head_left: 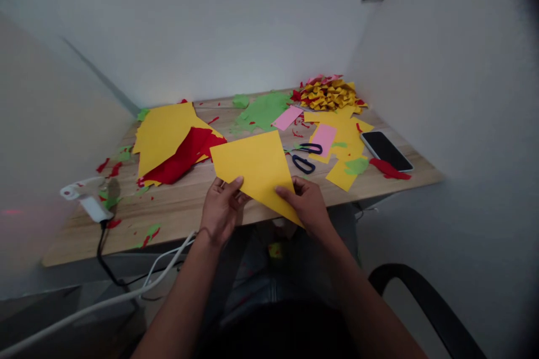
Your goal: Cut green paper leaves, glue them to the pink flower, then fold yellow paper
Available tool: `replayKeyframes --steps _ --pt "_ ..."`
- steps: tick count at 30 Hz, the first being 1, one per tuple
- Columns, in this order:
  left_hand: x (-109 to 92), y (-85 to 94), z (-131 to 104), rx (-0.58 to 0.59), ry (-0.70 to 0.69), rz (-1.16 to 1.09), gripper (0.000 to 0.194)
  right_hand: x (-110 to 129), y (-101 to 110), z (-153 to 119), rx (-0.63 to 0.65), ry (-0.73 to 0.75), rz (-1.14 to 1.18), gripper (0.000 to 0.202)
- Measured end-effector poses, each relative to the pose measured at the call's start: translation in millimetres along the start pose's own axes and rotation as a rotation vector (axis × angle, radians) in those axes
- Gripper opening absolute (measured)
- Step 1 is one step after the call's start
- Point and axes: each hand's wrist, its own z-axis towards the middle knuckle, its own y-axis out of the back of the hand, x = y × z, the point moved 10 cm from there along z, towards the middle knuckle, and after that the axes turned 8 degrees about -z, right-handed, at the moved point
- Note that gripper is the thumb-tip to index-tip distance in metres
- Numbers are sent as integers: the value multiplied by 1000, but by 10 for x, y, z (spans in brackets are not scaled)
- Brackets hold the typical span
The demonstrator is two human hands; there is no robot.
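Note:
A yellow paper sheet (256,165) is held above the table's front edge by both hands. My left hand (222,207) grips its lower left edge, thumb on top and fingers beneath. On the right edge, my right hand (306,203) pinches the same sheet with its thumb on top. Just beyond the sheet lie scissors with dark handles (304,165), their blades partly hidden by it. Pink paper pieces (324,139) rest near them on yellow scraps (351,129).
On the wooden table (181,207) are yellow sheets (166,132), red paper (183,158), green paper (267,109), a pile of folded yellow pieces (330,94) and a phone (386,150). A white corded tool (93,202) stands at the left.

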Motion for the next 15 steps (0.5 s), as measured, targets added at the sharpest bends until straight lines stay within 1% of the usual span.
replayKeyframes --steps 3,5,7,9,12,14,15 --pt "95 -89 -151 62 97 67 43 117 -78 -118 15 15 22 29" --pt "82 -123 -220 54 81 104 43 213 -116 -198 39 42 41 27" --pt "-36 -129 -256 4 -11 89 45 291 -138 -282 71 57 32 24" --pt "-200 -139 -297 -40 -113 39 47 335 -139 -375 98 40 -14 22" --pt "-442 -181 -415 -58 -224 -16 43 434 -55 -521 58 8 -48 26" --pt "-515 -256 -534 -21 -220 -15 40 571 6 -623 11 30 -29 29" --pt "-500 -316 -600 16 -179 2 39 649 20 -674 -1 48 -19 29"
